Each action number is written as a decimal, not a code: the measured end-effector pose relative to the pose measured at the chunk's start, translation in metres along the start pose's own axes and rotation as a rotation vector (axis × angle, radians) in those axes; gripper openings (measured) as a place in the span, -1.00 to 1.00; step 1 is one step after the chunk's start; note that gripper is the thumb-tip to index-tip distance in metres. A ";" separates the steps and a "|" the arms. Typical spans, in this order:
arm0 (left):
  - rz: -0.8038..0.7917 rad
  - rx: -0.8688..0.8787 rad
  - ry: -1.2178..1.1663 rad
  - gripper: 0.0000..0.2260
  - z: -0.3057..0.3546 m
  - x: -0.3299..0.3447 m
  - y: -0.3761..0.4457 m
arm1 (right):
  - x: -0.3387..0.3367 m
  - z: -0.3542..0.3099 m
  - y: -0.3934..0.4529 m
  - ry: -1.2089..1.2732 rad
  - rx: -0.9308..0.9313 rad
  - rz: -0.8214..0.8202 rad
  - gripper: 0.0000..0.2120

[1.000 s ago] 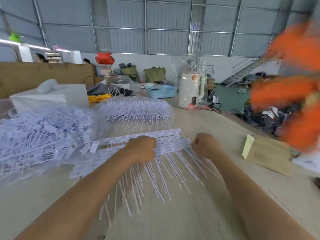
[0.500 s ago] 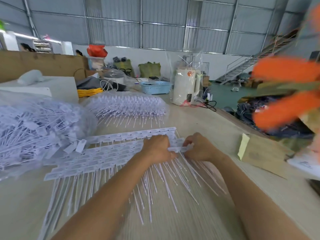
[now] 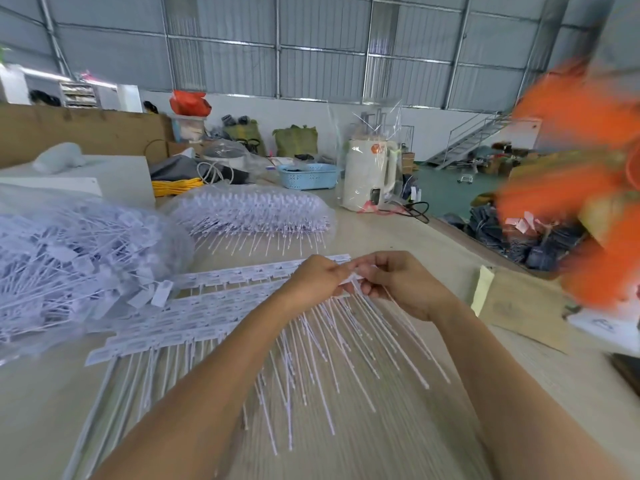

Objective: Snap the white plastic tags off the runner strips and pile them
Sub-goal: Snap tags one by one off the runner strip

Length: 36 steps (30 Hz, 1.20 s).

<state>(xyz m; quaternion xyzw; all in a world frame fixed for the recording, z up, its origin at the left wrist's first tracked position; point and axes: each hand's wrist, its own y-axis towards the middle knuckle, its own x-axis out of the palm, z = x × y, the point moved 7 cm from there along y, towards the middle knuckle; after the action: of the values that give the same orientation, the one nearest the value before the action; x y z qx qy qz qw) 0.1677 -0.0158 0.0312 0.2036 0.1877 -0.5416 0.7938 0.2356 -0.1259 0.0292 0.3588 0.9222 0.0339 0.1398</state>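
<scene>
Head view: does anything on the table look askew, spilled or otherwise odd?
Nothing damaged. Loose tags spill from the left bagged pile onto the table. Orange blur at right is unidentifiable. Left hand and right hand pinch a tag at the strips.

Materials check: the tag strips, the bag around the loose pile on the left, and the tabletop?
Tag strips: white moulded plastic, matte; flat heads and thin stiff tails on one runner.
Bag: clear thin plastic film, glossy and creased, tags showing through.
Tabletop: pale wood-grain surface, probably laminate; fine straight streaks, low sheen.
</scene>
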 end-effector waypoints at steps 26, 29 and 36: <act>-0.284 -0.007 -0.055 -0.83 -0.017 0.005 -0.007 | -0.028 -0.021 -0.005 0.206 -0.012 0.313 -0.86; -0.277 0.019 -0.077 -0.78 -0.015 0.000 -0.007 | -0.019 -0.019 -0.010 0.186 0.114 0.165 -0.90; -0.179 0.082 0.017 -0.68 -0.005 -0.003 -0.003 | 0.019 0.002 -0.007 0.061 0.181 0.067 -0.90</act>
<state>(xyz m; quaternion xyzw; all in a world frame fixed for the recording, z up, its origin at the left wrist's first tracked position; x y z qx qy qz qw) 0.1635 -0.0123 0.0283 0.2229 0.1896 -0.6158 0.7315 0.2181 -0.1188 0.0218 0.3993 0.9129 -0.0340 0.0776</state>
